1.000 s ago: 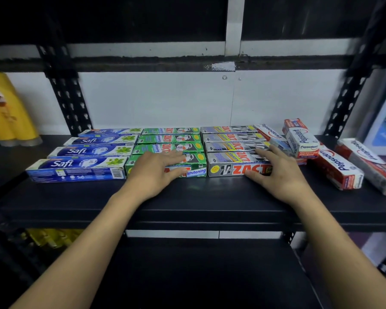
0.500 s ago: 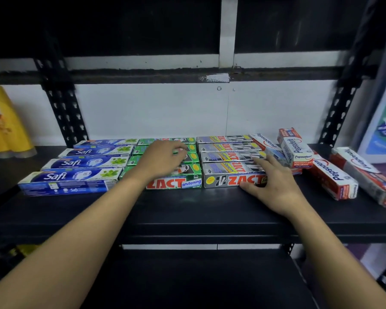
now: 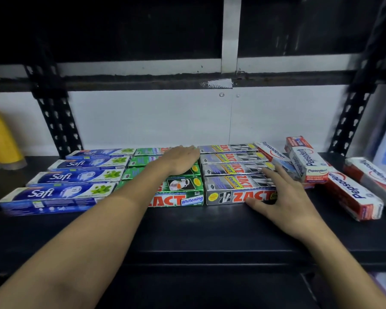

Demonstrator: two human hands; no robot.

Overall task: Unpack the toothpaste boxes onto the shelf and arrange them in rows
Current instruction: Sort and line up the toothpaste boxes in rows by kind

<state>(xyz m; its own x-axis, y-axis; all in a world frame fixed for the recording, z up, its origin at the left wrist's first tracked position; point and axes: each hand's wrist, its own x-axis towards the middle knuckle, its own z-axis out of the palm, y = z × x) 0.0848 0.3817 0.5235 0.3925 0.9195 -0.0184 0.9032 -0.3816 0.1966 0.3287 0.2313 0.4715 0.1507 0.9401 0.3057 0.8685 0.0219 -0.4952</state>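
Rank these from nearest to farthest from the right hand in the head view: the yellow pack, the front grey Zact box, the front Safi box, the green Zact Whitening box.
1. front grey Zact box: touched by the right hand.
2. green Zact Whitening box: next row leftward.
3. front Safi box: leftmost row.
4. yellow pack: far left, beyond the upright.
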